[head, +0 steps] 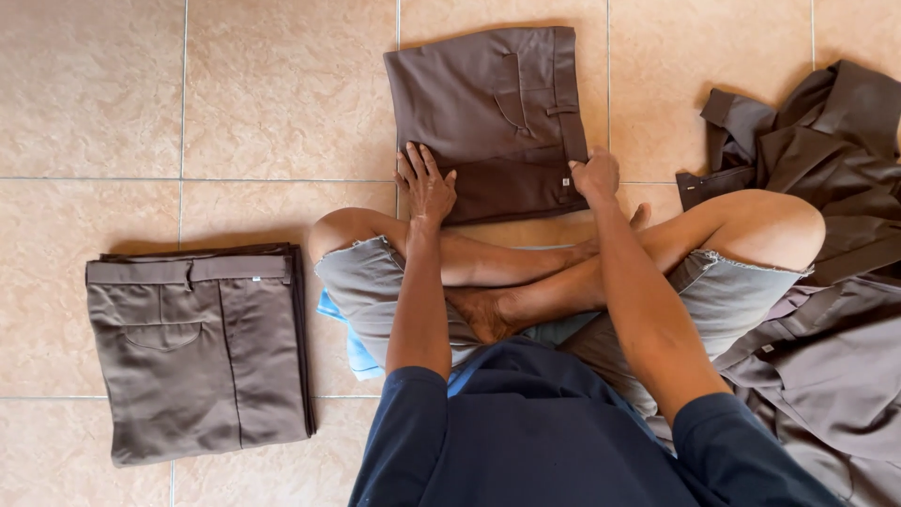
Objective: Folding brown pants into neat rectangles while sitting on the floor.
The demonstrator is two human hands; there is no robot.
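Observation:
I sit cross-legged on a tiled floor. A folded pair of dark brown trousers point(488, 103) lies in front of my shins. My left hand point(427, 183) rests flat with fingers spread on its near left corner. My right hand point(594, 176) is closed in a fist, pinching the near right corner by the waistband. A second folded pair of brown trousers point(197, 352) lies flat on the floor to my left, apart from both hands.
A heap of loose brown garments point(826, 150) lies at my right, spreading down beside my right knee point(826, 376). A blue cloth point(361, 352) shows under my left thigh. Beige floor tiles point(235, 84) surround everything.

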